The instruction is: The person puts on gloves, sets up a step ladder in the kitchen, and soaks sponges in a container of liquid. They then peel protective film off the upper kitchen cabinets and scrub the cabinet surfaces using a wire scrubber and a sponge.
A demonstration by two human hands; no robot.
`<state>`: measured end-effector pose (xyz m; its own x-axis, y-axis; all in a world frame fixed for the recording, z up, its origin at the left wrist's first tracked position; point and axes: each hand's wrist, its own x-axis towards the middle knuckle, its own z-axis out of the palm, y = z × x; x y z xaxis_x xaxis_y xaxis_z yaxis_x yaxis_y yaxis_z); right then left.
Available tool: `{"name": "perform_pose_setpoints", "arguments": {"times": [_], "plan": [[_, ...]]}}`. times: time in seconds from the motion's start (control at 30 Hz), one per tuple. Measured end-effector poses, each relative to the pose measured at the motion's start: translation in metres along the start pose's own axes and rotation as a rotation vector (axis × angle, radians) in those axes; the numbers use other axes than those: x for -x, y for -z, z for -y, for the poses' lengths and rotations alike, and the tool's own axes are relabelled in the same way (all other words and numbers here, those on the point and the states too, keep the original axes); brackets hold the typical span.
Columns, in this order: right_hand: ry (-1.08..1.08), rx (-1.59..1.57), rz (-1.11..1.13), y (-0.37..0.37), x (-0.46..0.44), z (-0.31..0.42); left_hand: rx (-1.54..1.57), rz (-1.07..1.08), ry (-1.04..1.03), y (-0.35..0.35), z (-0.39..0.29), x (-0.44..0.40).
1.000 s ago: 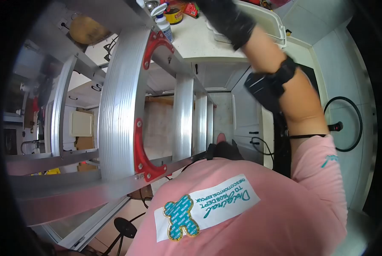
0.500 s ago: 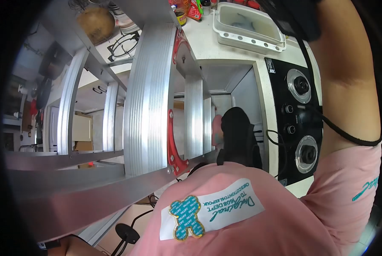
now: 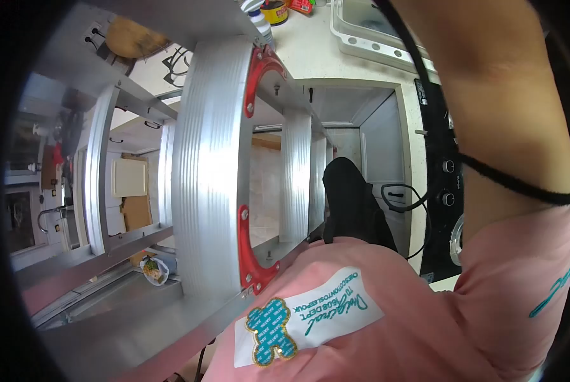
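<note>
Neither of my hands shows in the view. My raised right forearm and upper arm (image 3: 507, 95) fill the right side, and the hand lies beyond the top edge. A black cord (image 3: 520, 184) runs down beside this arm and crosses it near the pink sleeve. Directly before my body stands an aluminium stepladder (image 3: 208, 159) with ribbed steps and red corner braces (image 3: 253, 254). One dark-clothed leg (image 3: 348, 197) is bent beside the ladder.
A black gas hob (image 3: 434, 242) is set in the white counter (image 3: 316, 51), partly behind my arm. A whitish plastic bin (image 3: 374, 48), a yellow-labelled jar (image 3: 274, 13) and a white bottle (image 3: 259, 24) stand farther back. Cabinet doors (image 3: 383, 137) lie below.
My view has shifted, so the ladder appears farther left and the hob is more covered by my arm. The dark object by my right hand at the top has left the view.
</note>
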<state>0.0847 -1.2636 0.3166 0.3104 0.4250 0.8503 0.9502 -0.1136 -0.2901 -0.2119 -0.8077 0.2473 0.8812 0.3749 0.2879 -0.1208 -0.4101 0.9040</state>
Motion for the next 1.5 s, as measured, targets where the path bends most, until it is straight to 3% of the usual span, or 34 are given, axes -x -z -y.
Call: {"name": "perform_pose_setpoints", "arguments": {"times": [0.3, 1.1, 1.17, 1.23, 1.27, 1.37, 1.5], "plan": [[0.133, -0.032, -0.142, -0.026, 0.001, -0.036, -0.194, 0.013, 0.172, -0.020, -0.030, 0.015], [0.287, -0.220, -0.547, -0.019, -0.055, -0.007, -0.402, 0.165, 0.407, -0.060, -0.169, 0.007], [0.245, -0.197, -0.541, -0.008, -0.050, 0.003, -0.404, 0.176, 0.404, -0.061, -0.176, 0.003], [-0.119, -0.768, -0.290, 0.009, -0.044, 0.012, -0.402, 0.191, 0.397, -0.064, -0.181, -0.001], [-0.250, -0.862, -0.194, 0.020, -0.043, 0.017, -0.399, 0.196, 0.395, -0.066, -0.183, -0.003], [-0.229, -0.727, -0.279, 0.008, -0.042, 0.014, -0.397, 0.212, 0.380, -0.070, -0.188, -0.011], [-0.420, -0.816, -0.100, 0.037, -0.044, 0.025, -0.412, 0.234, 0.368, -0.077, -0.202, -0.020]]}}
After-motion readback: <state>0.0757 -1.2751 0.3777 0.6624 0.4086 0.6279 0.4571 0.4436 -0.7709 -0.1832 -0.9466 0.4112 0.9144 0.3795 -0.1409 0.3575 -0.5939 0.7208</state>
